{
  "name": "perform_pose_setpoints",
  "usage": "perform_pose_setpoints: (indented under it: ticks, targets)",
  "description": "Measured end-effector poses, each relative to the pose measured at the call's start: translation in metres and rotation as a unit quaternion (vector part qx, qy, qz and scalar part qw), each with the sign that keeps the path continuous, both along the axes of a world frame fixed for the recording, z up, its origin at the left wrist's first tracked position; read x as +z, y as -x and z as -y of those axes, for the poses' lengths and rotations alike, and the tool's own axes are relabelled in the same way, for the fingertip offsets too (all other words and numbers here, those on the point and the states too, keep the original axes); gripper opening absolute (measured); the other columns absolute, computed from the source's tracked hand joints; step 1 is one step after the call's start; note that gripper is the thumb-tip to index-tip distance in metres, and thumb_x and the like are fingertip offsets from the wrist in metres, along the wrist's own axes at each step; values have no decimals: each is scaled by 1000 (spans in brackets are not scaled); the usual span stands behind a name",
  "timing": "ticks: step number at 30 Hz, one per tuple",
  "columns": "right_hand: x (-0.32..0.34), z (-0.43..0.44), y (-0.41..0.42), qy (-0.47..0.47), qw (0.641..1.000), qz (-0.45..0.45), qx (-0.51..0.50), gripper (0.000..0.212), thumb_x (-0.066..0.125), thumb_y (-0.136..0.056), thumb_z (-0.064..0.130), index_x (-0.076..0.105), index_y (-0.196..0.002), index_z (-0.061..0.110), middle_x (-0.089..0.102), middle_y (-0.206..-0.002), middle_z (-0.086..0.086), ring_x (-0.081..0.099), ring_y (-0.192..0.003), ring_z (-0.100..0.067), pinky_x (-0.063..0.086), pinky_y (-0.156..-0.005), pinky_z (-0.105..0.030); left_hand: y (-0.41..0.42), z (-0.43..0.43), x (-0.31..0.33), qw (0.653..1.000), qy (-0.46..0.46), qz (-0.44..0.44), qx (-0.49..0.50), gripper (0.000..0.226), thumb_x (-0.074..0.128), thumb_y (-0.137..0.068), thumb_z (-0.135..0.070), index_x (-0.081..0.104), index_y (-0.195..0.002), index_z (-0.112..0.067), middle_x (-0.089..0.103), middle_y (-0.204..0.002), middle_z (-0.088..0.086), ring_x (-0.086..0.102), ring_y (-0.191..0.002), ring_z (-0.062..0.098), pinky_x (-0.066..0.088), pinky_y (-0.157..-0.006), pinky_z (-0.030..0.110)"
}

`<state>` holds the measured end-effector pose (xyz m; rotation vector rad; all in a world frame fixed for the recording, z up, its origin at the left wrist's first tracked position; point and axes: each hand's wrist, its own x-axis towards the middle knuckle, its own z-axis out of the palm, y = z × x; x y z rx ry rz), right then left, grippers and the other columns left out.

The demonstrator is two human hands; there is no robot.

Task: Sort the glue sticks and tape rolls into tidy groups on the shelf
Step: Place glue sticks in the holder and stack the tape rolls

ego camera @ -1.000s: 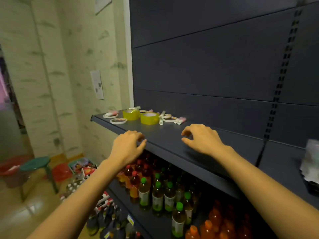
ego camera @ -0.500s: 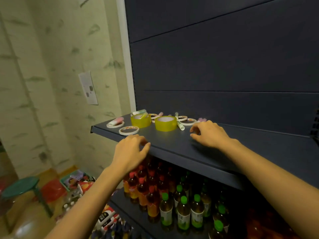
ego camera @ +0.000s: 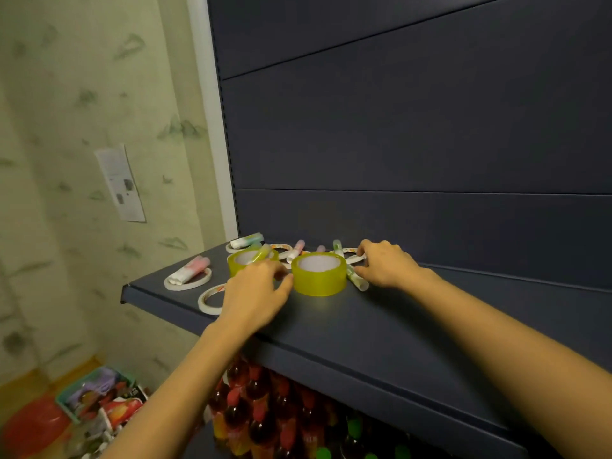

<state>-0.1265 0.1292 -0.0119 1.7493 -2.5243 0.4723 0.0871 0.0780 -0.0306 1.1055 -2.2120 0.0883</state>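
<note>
On the dark blue shelf (ego camera: 331,323) lie two wide yellow tape rolls, one near (ego camera: 319,276) and one further left (ego camera: 240,260). Thin white tape rolls (ego camera: 188,283) (ego camera: 208,299) lie at the left end, with more at the back (ego camera: 351,259). Pastel glue sticks are scattered among them: a pink one (ego camera: 190,271), a green-white one (ego camera: 246,240), another pink one (ego camera: 298,250). My left hand (ego camera: 255,293) reaches between the yellow rolls, thumb against the near one. My right hand (ego camera: 385,266) rests fingertips on a back thin roll, thumb beside a green glue stick (ego camera: 357,280).
A lower shelf holds rows of bottled drinks (ego camera: 265,415) with red and green caps. The shelf's dark back panel (ego camera: 414,127) rises right behind the items. A wallpapered wall (ego camera: 82,160) is at left, and baskets of goods (ego camera: 96,392) sit on the floor.
Both hands moved forward from the shelf's front edge to the pile. The left hand now touches the near yellow roll; the right hand reached the back thin roll. The view came closer.
</note>
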Motion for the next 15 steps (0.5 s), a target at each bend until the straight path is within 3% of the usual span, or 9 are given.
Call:
perform_pose_setpoints:
  ticks: [3,6,10,13,15]
  targets:
    - [-4,26,1,-52,998,-17,-32,41,55,-89,32,43,-124,12,54,-123,-11,53,-111,-31,36,-78,-36,5,27,4,1000,-3,3,-1,28,47,-91,-41,65,-97,-21,65,-98,0,59,-89,22,43,-68,31]
    - [-10,39,1,-89,994,-26,-53,53,53,-90,33,34,-134,10,52,-129,-10,50,-118,-31,28,-77,-34,12,47,4,1000,-18,13,-8,31,45,-92,-43,64,-97,-19,65,-96,1,58,-89,21,37,-65,28]
    - [-13,46,5,-117,991,-25,-62,50,49,-92,28,29,-136,13,54,-128,-11,47,-119,-33,29,-88,-35,27,70,3,998,-46,23,-28,41,41,-93,-48,62,-99,-14,63,-92,6,60,-89,25,34,-64,30]
    - [-8,42,13,-125,990,0,-60,51,50,-90,29,28,-135,17,55,-125,-11,47,-117,-32,32,-102,-42,40,91,5,995,-73,63,-36,48,35,-95,-49,57,-119,-13,64,-112,13,57,-104,30,40,-76,34]
    - [-1,30,13,-98,992,59,-49,54,51,-90,28,26,-136,15,55,-125,-14,50,-115,-30,36,-100,-38,47,105,7,986,-107,113,-51,51,32,-96,-49,52,-124,-12,58,-125,15,54,-112,33,41,-88,37]
